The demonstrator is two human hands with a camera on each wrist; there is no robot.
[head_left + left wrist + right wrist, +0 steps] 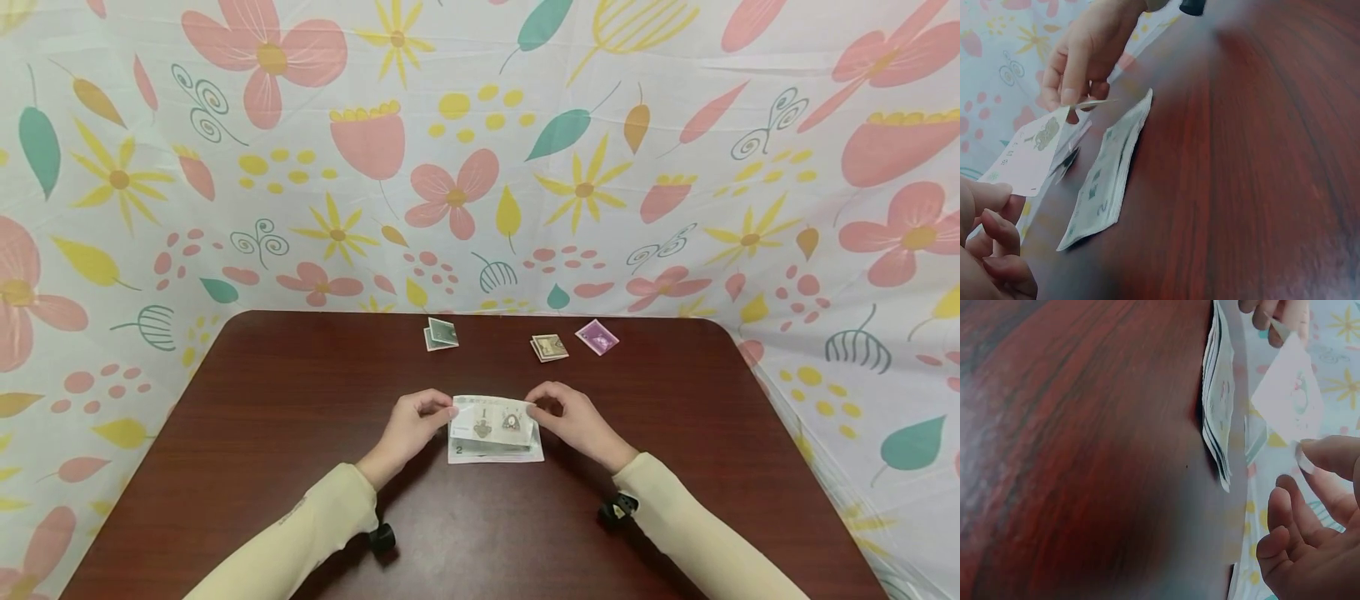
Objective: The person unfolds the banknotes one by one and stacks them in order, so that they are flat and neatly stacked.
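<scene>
A pale banknote (495, 422) with a printed "1" is stretched between both hands, raised over the table. My left hand (408, 427) pinches its left end between thumb and finger. At the other end, my right hand (581, 423) pinches the note the same way. Beneath it lies a small stack of greenish banknotes (495, 457), partly hidden in the head view, with a "2" on its top note. In the left wrist view the stack (1104, 181) sits apart from the held note (1032, 150). Several layered edges of the stack (1217, 400) show in the right wrist view.
Towards the table's back edge lie a folded green note (442, 333), a folded brownish note (551, 347) and a purple note (597, 337). Behind the dark wooden table (300, 375) hangs a flower-patterned cloth (465, 108). A dark wrist device (618, 510) is on the right wrist.
</scene>
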